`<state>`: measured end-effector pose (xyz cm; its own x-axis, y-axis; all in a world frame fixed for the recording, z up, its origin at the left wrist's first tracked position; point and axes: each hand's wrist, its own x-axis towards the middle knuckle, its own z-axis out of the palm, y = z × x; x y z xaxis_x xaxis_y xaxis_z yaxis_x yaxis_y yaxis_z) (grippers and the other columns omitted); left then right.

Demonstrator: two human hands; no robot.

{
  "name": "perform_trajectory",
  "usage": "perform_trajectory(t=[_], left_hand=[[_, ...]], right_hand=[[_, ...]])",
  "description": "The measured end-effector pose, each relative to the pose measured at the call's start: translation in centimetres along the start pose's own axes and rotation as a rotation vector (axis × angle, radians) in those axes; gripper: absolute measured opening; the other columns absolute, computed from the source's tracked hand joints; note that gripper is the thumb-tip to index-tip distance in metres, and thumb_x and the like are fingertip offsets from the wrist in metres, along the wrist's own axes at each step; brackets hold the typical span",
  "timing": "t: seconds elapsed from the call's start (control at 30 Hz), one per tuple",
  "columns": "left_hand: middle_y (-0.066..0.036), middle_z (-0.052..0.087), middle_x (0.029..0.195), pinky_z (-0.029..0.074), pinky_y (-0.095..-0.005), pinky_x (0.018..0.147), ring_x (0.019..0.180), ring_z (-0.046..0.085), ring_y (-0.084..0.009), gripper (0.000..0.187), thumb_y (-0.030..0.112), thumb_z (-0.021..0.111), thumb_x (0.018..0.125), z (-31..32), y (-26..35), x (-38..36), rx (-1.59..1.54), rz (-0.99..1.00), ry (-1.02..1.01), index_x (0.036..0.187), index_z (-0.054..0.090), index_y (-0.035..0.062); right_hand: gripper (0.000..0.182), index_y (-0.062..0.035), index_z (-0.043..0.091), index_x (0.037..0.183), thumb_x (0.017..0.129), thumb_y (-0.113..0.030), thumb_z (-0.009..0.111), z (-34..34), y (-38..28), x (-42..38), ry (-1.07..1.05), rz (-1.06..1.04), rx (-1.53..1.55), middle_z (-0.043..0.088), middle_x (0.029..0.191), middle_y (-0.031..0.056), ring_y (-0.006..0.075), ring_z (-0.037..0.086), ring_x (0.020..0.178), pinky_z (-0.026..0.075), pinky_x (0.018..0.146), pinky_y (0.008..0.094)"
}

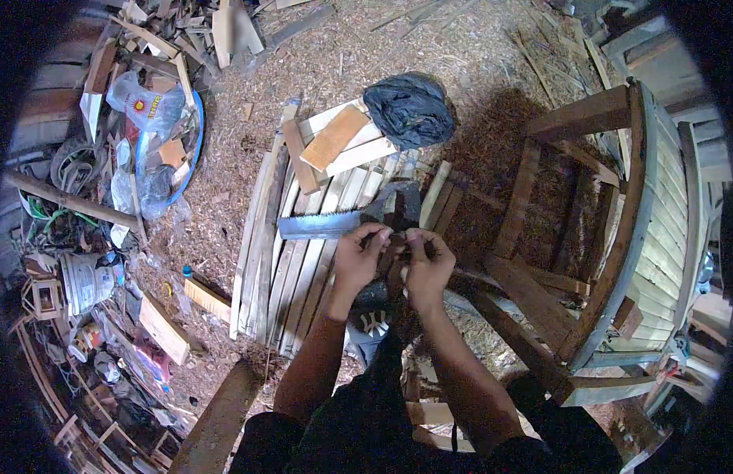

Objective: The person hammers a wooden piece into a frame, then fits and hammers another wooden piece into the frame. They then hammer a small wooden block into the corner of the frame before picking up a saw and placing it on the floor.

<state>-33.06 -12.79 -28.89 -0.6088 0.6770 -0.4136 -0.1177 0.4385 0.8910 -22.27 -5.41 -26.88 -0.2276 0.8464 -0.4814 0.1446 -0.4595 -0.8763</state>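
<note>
My left hand [357, 257] and my right hand [427, 267] meet in front of my body, thumbs and fingertips pinched close together. Whatever sits between the fingertips is too small to name. Just left of them, a hand saw blade [317, 226] lies across a row of wooden slats [303, 272], teeth facing away from me; its handle end is lost among dark shapes. Beyond it, a short light-brown board [335, 139] rests on paler pieces, beside a crumpled black plastic bag [410, 110].
A large wooden frame with slats [659, 213] stands at right. At left are a blue-rimmed basin [199, 142] of scraps, a white bucket [88, 283], a loose wood block [162, 328] and a blue-capped bottle [188, 272]. Sawdust covers the floor [335, 59]; a thick beam [216, 415] lies front left.
</note>
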Motion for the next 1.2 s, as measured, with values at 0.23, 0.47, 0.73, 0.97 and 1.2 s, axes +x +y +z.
perform_trajectory(t=[0.23, 0.47, 0.73, 0.97, 1.2], left_hand=[[-0.005, 0.072, 0.085, 0.054, -0.0265, 0.070, 0.076, 0.067, -0.0104, 0.027, 0.022, 0.061, 0.107, -1.2, 1.0, -1.4, 0.004, -0.086, 0.000, 0.108, 0.074, -0.0012], [-0.004, 0.072, 0.085, 0.054, -0.0272, 0.071, 0.076, 0.066, -0.0113, 0.028, 0.024, 0.060, 0.107, -3.1, -0.1, -4.3, -0.040, 0.037, 0.001, 0.112, 0.075, -0.0003], [-0.009, 0.071, 0.100, 0.053, -0.0314, 0.081, 0.088, 0.066, -0.0191, 0.023, 0.015, 0.055, 0.107, -10.4, 10.4, -7.3, 0.323, 0.366, -0.120, 0.109, 0.071, -0.0020], [-0.006, 0.069, 0.095, 0.049, -0.0279, 0.082, 0.087, 0.062, -0.0127, 0.022, 0.015, 0.060, 0.106, -5.6, 34.4, -13.4, 0.528, 0.633, -0.161, 0.112, 0.071, -0.0028], [-0.007, 0.071, 0.096, 0.050, -0.0276, 0.084, 0.090, 0.063, -0.0124, 0.025, 0.018, 0.064, 0.104, 9.7, 44.2, -19.0, 0.644, 0.889, -0.443, 0.110, 0.071, -0.0050]], right_hand=[[0.011, 0.0029, 0.069, 0.099, 0.101, -0.007, 0.067, -0.6, 1.4, -0.6, 0.019, -0.056, 0.023, 0.072, 0.084, 0.0071, 0.0123, 0.066, 0.074, 0.055, 0.069, 0.0296], [0.011, 0.0020, 0.068, 0.104, 0.103, -0.008, 0.064, -2.7, -3.8, -7.5, -0.029, -0.122, 0.017, 0.073, 0.093, 0.0097, 0.0122, 0.069, 0.081, 0.056, 0.072, 0.0279], [0.019, -0.0026, 0.074, 0.107, 0.089, 0.000, 0.077, -9.1, -18.4, -19.1, -0.196, -0.768, -0.028, 0.077, 0.098, 0.0122, 0.0226, 0.075, 0.084, 0.060, 0.073, 0.0340], [0.014, -0.0003, 0.073, 0.106, 0.092, -0.003, 0.074, -31.2, -31.3, -22.4, 0.045, -1.128, -0.327, 0.076, 0.096, 0.0158, 0.0193, 0.076, 0.080, 0.063, 0.068, 0.0284], [0.014, 0.0032, 0.072, 0.107, 0.098, -0.008, 0.070, -51.2, -33.8, -21.7, 0.527, -0.844, -0.370, 0.076, 0.083, 0.0107, 0.0130, 0.072, 0.073, 0.056, 0.067, 0.0280]])
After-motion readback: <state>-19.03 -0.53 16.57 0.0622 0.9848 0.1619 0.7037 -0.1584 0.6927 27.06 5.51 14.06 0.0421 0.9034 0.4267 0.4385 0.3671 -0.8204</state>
